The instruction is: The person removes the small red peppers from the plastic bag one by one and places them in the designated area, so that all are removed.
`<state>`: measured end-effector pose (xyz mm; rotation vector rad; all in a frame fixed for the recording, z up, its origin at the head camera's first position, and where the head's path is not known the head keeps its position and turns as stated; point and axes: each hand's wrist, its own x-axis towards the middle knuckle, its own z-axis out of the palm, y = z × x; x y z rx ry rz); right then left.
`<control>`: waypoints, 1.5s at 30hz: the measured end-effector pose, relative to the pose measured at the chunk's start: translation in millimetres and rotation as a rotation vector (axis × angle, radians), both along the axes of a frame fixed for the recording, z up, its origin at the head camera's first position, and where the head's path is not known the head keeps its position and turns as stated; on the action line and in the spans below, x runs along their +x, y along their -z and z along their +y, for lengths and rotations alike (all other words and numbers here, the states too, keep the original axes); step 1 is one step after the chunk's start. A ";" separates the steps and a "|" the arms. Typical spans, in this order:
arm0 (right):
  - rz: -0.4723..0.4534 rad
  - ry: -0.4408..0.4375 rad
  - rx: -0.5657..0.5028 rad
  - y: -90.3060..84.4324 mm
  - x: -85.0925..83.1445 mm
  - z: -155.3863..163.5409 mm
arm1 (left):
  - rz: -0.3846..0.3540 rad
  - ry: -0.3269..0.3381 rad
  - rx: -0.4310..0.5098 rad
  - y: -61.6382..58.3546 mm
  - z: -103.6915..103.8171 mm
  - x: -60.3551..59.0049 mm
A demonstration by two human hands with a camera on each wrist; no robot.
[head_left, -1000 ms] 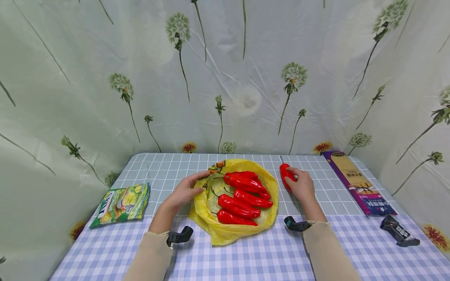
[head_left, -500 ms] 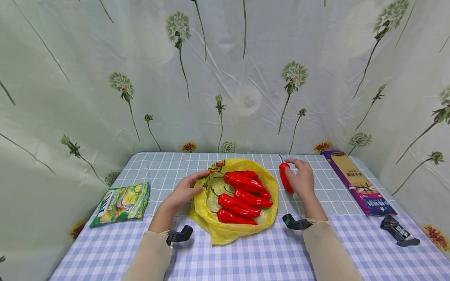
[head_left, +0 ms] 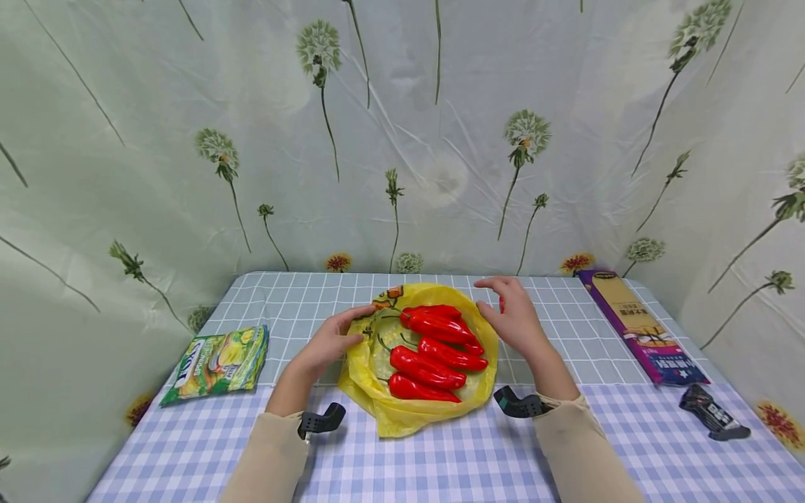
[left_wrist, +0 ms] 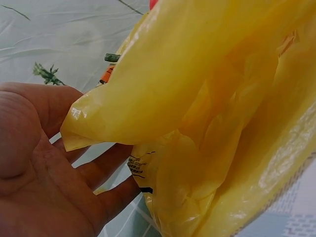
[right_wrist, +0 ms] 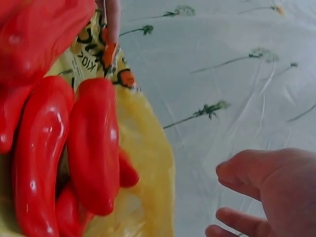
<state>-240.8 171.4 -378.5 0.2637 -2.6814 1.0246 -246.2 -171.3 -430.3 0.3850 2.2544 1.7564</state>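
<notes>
Left hand [head_left: 327,344] touching yellow bag [head_left: 402,412]; right hand [head_left: 512,318] apparently empty.

table [head_left: 440,461], checked cloth | yellow bag [head_left: 411,412] | snack packet [head_left: 216,363] | purple box [head_left: 635,325] | black wrapper [head_left: 713,413]

dandelion-print curtain [head_left: 402,133] behind; checked tablecloth [head_left: 440,461] covering table.

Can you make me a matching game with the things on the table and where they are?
Things:
1. red peppers
2. green and yellow snack packet
3. long purple box
4. small black wrapped bar

Places:
A. near right corner of the table
B. left edge of the table
C. on the yellow plastic bag
D. right side, running towards the back

Pairs: 1-C, 2-B, 3-D, 4-A
</notes>
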 end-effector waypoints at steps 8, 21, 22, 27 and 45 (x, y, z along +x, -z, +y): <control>-0.015 -0.160 0.000 -4.4 8.8 -15.6 | 0.003 -0.001 0.002 -1.6 -0.9 0.3; -0.182 -0.511 0.101 -0.8 16.9 -37.2 | 0.013 0.004 0.014 0.3 -2.2 1.4; -0.183 -0.533 0.110 0.1 17.2 -38.7 | 0.013 0.005 0.015 0.9 -2.6 1.0; -0.223 -0.621 0.136 4.9 19.1 -44.7 | 0.021 0.007 0.002 2.2 -2.8 -0.1; -0.383 -0.589 0.206 13.9 23.9 -56.7 | 0.011 -0.006 -0.004 2.8 -2.5 -1.7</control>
